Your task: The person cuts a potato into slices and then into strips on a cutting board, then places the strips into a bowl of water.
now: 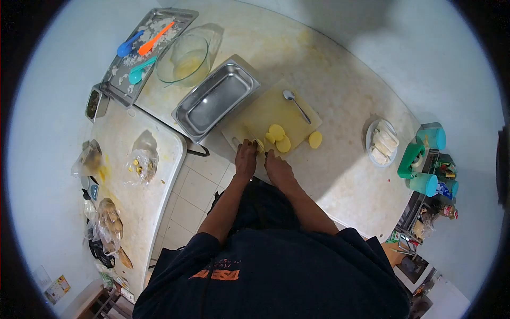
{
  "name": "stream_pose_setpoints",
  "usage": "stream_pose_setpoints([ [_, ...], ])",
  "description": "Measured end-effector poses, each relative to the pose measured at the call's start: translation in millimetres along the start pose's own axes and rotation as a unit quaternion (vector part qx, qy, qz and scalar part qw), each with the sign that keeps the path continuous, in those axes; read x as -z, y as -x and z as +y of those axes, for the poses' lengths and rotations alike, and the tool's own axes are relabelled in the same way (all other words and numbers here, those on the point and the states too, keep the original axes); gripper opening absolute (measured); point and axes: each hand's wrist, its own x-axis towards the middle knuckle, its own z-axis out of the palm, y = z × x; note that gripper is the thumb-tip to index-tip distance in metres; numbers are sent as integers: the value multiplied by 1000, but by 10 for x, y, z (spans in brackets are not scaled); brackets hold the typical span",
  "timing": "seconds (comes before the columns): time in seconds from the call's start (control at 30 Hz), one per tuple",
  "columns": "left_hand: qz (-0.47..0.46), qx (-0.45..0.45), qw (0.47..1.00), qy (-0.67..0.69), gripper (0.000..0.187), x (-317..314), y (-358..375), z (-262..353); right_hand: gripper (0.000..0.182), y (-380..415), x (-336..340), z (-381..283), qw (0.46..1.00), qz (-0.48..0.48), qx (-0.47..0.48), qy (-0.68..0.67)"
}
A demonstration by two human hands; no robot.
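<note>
On a yellowish cutting board [249, 118], my left hand [245, 160] has its fingers closed on a peeled potato piece [260, 145]. Close beside it, my right hand [278, 170] is wrapped round a knife [265, 153]; most of the handle is hidden in the grip and the blade is hard to make out. Several round yellow potato slices [276, 132] lie just beyond my hands on the board. One more slice [315, 140] rests at the board's right edge. Farther up the board lies a metal spoon [297, 107].
An empty deep steel pan [183, 114] stands left of the board, with a glass bowl [163, 69] behind it. A metal tray [121, 91] holds colored spoons. At right is a plate [393, 128] of pale, long pieces. Plastic bags [140, 168] sit on the left table.
</note>
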Motion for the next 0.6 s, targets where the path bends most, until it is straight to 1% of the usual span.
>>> stream_pose_setpoints([
  [0.17,7,8,1000,3,17,-43,20,-28,23,7,8,-23,1000,-5,-2,-1],
  [0.27,-43,37,998,-3,30,-44,27,-52,23,-1,54,-54,1000,-16,-4,-1],
  [0.37,-2,-2,1000,-1,19,-6,7,-17,23,-14,38,-63,1000,-16,1,10],
  [0.47,9,4,1000,21,19,34,0,25,24,-29,-16,-54,1000,0,11,19],
  [0.6,5,1,1000,7,18,45,2,24,26,-19,2,-63,1000,-8,-8,-2],
])
